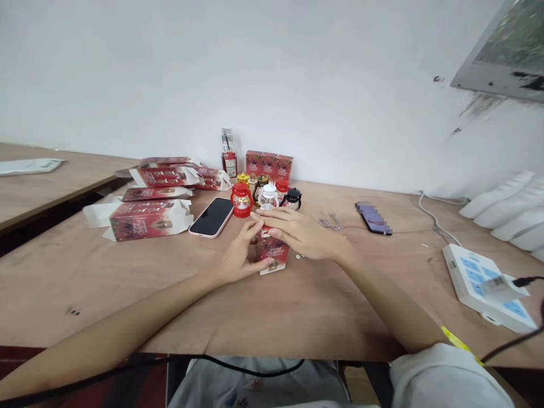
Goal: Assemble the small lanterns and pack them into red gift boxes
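Note:
A small red printed gift box (273,250) stands upright on the wooden table between my hands. My left hand (243,253) holds it from the left side, thumb low on its front and fingers curled up toward the top. Across the top lies my right hand (304,232), its fingers over the upper end and its thumb against the front. My fingers hide most of the box's top. Just behind are several mini lanterns: a red one (242,199), a white one (268,196), a black one (292,199) and others in gold and dark bronze.
Flattened and part-folded red boxes (147,220) lie at left, beside a pink-cased phone (212,217). Three closed boxes (269,165) and a bottle (229,158) stand by the wall. To the right are small metal pieces (330,221), another phone (374,219) and a power strip (476,280).

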Demonstrator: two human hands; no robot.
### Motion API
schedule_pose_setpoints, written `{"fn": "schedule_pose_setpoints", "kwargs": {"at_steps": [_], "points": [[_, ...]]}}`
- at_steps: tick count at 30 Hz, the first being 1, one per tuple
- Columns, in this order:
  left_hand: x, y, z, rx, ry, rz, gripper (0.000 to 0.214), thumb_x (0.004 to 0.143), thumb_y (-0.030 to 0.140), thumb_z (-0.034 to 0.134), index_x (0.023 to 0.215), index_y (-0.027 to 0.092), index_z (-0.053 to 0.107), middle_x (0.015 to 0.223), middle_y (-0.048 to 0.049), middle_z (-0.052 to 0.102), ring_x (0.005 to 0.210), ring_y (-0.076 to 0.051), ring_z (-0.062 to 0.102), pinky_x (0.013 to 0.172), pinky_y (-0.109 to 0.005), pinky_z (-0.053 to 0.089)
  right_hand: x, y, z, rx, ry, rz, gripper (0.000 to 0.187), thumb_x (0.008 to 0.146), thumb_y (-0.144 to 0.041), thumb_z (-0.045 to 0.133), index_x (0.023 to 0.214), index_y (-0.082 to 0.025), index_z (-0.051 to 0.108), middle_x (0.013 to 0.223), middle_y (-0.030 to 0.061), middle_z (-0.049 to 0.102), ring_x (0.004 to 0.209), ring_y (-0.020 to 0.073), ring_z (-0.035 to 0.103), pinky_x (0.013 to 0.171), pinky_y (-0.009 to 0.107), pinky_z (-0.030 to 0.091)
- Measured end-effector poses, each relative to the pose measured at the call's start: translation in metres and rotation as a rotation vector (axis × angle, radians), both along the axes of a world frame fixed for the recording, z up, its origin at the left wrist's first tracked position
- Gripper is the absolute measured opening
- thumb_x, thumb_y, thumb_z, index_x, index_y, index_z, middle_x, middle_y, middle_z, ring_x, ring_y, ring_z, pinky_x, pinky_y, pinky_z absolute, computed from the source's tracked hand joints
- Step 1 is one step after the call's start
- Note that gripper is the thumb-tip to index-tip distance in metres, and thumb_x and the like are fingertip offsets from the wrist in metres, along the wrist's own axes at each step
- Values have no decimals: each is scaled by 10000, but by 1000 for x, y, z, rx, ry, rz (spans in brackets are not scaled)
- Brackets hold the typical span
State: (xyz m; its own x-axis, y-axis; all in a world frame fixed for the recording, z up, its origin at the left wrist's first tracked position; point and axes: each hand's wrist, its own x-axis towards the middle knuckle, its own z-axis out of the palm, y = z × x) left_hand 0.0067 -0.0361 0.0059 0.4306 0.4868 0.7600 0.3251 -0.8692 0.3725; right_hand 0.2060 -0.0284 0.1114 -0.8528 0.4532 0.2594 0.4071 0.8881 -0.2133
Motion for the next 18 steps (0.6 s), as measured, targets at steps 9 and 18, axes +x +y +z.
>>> {"fn": "schedule_pose_setpoints", "kwargs": {"at_steps": [9,18], "points": [[1,-1,-4,-97,-15,0,902,826,331,650,1482,327,31,1474,-167,293,1307,-313,434,949,-493,513,2,-7,-2,-24,-120,-117,682,878,-388,577,1470,-268,261,1509,141,294,1311,320,408,1038,519,393],[0,8,-9,-353,428,176,890,809,449,625,1487,153,130,1444,-225,380,1335,-358,391,1058,-568,366,60,10,47,214,335,-320,740,717,-310,748,1365,-261,395,1262,94,504,1183,310,497,1005,496,430]]}}
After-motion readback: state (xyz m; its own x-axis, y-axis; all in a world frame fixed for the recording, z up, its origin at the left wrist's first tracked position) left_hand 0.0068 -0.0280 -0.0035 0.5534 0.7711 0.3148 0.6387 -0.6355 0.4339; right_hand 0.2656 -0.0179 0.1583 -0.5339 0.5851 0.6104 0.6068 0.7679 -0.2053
